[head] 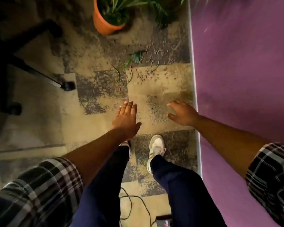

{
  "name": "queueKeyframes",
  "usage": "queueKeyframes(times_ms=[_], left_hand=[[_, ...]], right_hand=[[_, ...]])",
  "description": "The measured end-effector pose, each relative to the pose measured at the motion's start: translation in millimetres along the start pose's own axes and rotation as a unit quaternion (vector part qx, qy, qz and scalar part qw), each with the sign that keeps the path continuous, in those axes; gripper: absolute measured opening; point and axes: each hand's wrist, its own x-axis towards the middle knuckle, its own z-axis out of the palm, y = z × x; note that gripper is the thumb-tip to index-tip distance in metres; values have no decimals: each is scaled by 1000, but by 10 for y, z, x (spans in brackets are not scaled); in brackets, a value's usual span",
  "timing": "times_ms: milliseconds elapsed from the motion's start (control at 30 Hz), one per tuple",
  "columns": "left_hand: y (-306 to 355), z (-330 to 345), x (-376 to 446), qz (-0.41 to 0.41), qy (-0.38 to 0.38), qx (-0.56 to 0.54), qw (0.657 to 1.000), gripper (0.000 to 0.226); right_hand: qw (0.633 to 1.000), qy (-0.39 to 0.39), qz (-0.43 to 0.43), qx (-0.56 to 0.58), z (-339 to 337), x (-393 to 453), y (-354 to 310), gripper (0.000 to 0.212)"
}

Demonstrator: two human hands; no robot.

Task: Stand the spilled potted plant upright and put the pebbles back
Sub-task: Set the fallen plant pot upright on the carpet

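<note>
Potted plant: the orange pot (pixel 105 22) stands on the carpet (pixel 92 122) at the top of my view, well ahead of my hands, tilted a little from this angle, with green leaves filling its mouth.
My left grip: my left hand (pixel 126 118) is stretched out over the carpet, fingers straight and close together, thumb out to the side, holding nothing.
My right grip: my right hand (pixel 182 113) is out in front as well, fingers spread and relaxed, also holding nothing; I cannot tell if either hand touches the floor.
Between my hands: a patch of fine dark grit (pixel 156 108) lies on the beige carpet tile.
Pebbles: the small brown pebbles (pixel 147 74) are scattered over the carpet past my hands, between them and the pot, thickest near the wall.
Loose greenery: a torn leafy sprig (pixel 136 57) and a few thin green strands lie among the pebbles.
Wall: a purple wall (pixel 244 79) runs along my right, with a pale skirting edge.
Chair: the black base of an office chair (pixel 39 71) with castors sits to my left.
Below: my white shoe (pixel 156 148) and dark blue trousers, my plaid sleeves, and a black cable (pixel 131 203) on the floor.
</note>
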Motion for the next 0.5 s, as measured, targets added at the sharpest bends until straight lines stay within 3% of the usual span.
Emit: queueKeyframes(times_ms=[300,500], left_hand=[[-672,1277,1343,-16,-25,41,999,84],[-990,1850,2256,-16,19,36,999,82]], right_hand=[[1000,2,25,7,1166,1244,603,50],[999,-17,-21,-23,1675,2176,1092,46]])
